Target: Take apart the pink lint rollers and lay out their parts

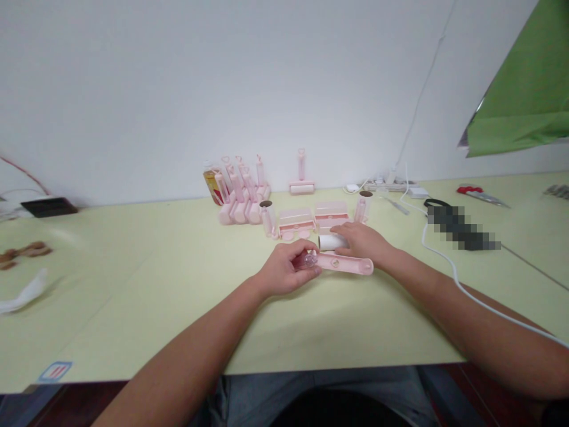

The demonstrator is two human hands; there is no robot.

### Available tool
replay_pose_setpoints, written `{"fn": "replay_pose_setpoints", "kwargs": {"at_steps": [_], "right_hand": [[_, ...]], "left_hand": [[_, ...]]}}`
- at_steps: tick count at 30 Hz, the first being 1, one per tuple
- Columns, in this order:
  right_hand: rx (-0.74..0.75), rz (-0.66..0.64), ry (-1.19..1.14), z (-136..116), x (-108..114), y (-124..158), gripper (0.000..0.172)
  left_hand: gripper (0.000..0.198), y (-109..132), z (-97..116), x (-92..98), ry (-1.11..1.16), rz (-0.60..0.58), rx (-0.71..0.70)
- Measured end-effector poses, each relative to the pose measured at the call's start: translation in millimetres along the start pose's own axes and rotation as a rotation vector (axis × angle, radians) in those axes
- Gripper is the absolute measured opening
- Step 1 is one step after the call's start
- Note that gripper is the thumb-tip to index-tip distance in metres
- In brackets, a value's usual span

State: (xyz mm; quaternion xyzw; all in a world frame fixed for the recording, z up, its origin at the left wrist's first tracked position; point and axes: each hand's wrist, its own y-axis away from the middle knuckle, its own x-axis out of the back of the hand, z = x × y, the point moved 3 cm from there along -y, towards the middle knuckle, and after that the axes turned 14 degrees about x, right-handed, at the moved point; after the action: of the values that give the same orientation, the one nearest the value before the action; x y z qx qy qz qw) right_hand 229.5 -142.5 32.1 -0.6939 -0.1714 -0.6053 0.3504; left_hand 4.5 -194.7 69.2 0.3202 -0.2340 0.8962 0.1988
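My left hand [284, 270] is closed around a clear pinkish handle [306, 260] low over the table. A long, hollow pink lint roller part [347, 264] extends to the right from that hand. My right hand [361, 238] has its fingers around a white paper roll [329, 242] just behind the pink part. Beyond my hands are two open pink cases, a left one [297, 224] and a right one [331, 214]. Two upright rolls stand at their sides, a left one [267, 219] and a right one [362, 207], each with pink pieces close by.
Several pink lint rollers [240, 201] stand by a yellow-labelled bottle [213, 184] at the wall; another lint roller [301, 175] stands apart. On the right are a white cable [438, 252], a knife [395, 205], red-handled scissors [482, 194] and a partly blurred black object [462, 228].
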Motion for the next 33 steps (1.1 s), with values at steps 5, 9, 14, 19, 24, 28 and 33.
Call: {"fn": "replay_pose_setpoints", "kwargs": {"at_steps": [5, 9, 14, 19, 24, 28, 33], "right_hand": [[-0.075, -0.068, 0.014, -1.3, 6.2, 3.5, 0.057], [-0.106, 0.06, -0.073, 7.4, 24.6, 9.2, 0.043], [-0.255, 0.252, -0.199, 36.4, 46.8, 19.3, 0.032], [-0.442, 0.398, -0.134, 69.6, 47.9, 28.7, 0.034], [-0.548, 0.315, -0.183, 91.4, 21.9, 36.0, 0.033], [-0.568, 0.192, -0.371, 96.3, 1.9, 38.3, 0.039], [-0.682, 0.343, -0.237, 94.1, 16.7, 36.9, 0.064]], "left_hand": [[0.025, 1.0, -1.6, 3.0, -0.007, 0.059, 0.006], [0.027, 1.0, -3.3, 5.1, -0.006, 0.112, 0.02], [0.027, -2.4, -9.2, 2.1, -0.039, 0.135, 0.072], [0.027, -6.1, -18.5, -7.6, -0.115, 0.123, 0.161], [0.026, -7.0, -23.2, -14.3, -0.151, 0.134, 0.233], [0.025, -7.3, -24.3, -15.4, -0.163, 0.126, 0.24], [0.029, -7.8, -25.3, -16.1, -0.153, 0.103, 0.256]]}}
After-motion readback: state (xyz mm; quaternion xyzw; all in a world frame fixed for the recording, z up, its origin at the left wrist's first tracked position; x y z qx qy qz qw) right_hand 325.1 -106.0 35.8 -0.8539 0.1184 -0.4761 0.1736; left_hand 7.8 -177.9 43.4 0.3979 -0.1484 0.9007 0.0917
